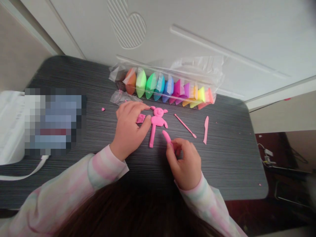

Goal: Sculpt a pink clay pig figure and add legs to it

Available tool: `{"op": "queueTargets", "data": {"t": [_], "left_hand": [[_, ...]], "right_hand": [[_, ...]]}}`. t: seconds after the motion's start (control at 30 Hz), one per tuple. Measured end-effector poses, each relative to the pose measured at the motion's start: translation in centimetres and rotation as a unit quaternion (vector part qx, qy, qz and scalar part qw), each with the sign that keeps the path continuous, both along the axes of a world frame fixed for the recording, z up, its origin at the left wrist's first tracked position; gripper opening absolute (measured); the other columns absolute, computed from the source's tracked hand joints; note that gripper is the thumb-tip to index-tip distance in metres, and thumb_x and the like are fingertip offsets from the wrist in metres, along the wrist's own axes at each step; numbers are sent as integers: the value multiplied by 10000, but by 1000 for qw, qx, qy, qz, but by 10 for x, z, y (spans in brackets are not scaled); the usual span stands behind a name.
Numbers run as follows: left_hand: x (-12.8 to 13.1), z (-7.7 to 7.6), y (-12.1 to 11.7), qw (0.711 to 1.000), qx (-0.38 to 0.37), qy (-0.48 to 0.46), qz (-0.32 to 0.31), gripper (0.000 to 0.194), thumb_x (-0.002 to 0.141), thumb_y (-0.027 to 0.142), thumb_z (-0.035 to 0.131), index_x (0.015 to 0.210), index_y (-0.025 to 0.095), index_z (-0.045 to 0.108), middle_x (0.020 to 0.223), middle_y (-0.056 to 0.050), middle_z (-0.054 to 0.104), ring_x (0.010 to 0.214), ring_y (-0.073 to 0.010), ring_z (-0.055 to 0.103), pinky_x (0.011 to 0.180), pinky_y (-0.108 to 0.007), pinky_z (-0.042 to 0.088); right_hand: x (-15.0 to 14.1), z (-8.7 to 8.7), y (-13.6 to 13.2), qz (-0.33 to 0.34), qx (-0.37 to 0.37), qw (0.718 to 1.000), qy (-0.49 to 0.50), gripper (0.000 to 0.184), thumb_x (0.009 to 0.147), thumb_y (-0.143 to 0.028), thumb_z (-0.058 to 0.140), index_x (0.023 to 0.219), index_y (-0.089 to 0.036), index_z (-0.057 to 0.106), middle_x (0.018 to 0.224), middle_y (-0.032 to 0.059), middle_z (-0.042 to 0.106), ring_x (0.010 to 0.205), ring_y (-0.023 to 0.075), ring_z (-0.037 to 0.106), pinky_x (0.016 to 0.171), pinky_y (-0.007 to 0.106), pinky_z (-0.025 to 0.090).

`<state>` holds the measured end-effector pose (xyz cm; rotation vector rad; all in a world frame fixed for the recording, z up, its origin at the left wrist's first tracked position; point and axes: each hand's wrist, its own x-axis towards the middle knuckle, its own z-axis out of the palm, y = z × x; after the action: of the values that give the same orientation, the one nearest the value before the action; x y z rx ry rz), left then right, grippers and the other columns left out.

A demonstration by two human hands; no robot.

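A flat pink clay pig figure (158,120) lies on the dark table, with a round head, two ears, an oval body, an arm at its right and one long leg. My left hand (130,126) rests at the figure's left side, fingers apart, its fingertip by the ear and its thumb beside the body. Part of a small pink clay piece (140,118) shows between that thumb and forefinger, lying on the table. Between thumb and fingers, my right hand (185,161) pinches a curved pink clay strip (166,135), just below the body and right of the leg.
Behind the figure stands a clear tray (217,93) of clay packets in several colours. A pink stick tool (185,125) and a pink clay knife (205,130) lie to the right. A blurred-out device (58,121) with a white cable (37,168) is at left.
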<state>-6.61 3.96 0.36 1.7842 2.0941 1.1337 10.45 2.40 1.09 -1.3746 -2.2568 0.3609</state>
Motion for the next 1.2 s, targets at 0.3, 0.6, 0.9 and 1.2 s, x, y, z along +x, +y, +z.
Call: {"op": "queueTargets", "data": {"t": [0.3, 0.6, 0.9, 1.2], "left_hand": [[0, 0, -1, 1000, 4, -10, -9, 179, 786, 224, 495, 936, 176, 579, 1011, -57, 607, 1021, -190, 505, 947, -374, 371], [5, -3, -7, 990, 45, -116, -60, 175, 797, 240, 498, 927, 167, 590, 966, -59, 613, 966, -186, 513, 923, -354, 359], [44, 69, 15, 629, -50, -774, -58, 341, 856, 390, 380, 978, 142, 580, 863, -76, 671, 863, -153, 619, 862, -294, 445], [60, 89, 39, 716, 33, -677, -166, 374, 785, 439, 503, 1013, 175, 637, 1148, -86, 598, 1194, -230, 443, 1066, -356, 289]], "right_hand": [[-2, -13, 1, 9, -28, 996, -82, 270, 754, -375, 583, 892, -147, 534, 616, -17, 561, 547, 133, 504, 571, 266, 341], [4, -4, 8, -1, -96, 995, 17, 105, 792, -260, 517, 767, -180, 580, 598, -19, 544, 544, 115, 487, 555, 251, 362], [-18, 57, 45, 173, 29, 975, 135, 93, 806, -254, 525, 805, -180, 582, 729, 23, 601, 728, 158, 541, 659, 295, 414], [-57, 79, 103, -92, 7, 871, 482, 398, 906, -397, 207, 1106, -185, 478, 1180, 86, 490, 1121, 167, 433, 962, 388, 326]]}}
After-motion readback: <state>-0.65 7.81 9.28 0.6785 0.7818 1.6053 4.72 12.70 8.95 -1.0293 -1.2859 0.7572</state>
